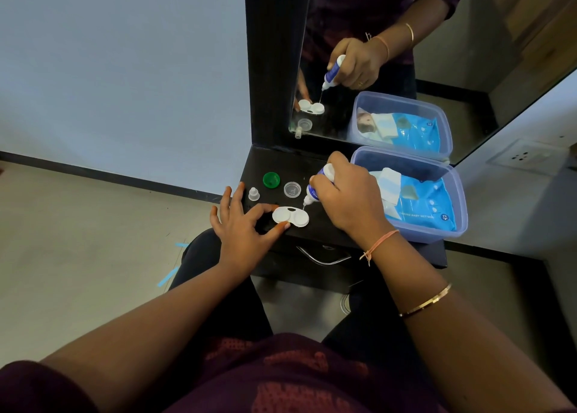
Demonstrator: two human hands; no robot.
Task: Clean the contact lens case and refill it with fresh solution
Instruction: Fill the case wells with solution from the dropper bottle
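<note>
- Your right hand wraps round the bottle, fingers and thumb curled about its body. It holds the bottle tipped, with the nozzle pointing down and to the left.
- The nozzle tip hangs just over the far rim of the right well of the lens case. Whether the tip touches the rim cannot be told.
- The lens case lies flat near the near edge of the black shelf. Both round wells are uncovered and face up, and the case runs left to right.
- Your left hand pinches the left well, forefinger on its far side and thumb on its near side. The other three fingers are spread and reach toward the far left, over the shelf's edge.
- Whether either well holds liquid cannot be told.
- Beyond the case sit three small pieces, each apart from the others. A small clear nozzle cap is on the left, a green lid is farther back, and a clear lid is just left of the bottle.
- A clear plastic box stands on the right of the shelf, with your right hand just beside its left wall. Inside it lie a blue pack of wipes and a folded white tissue.
- A mirror rises at the far side of the shelf and repeats the bottle, the case and the box.
- A pink thread circles your right wrist, and a gold bangle sits nearer you on the forearm.
- A metal handle shows below the shelf's near edge.
</note>
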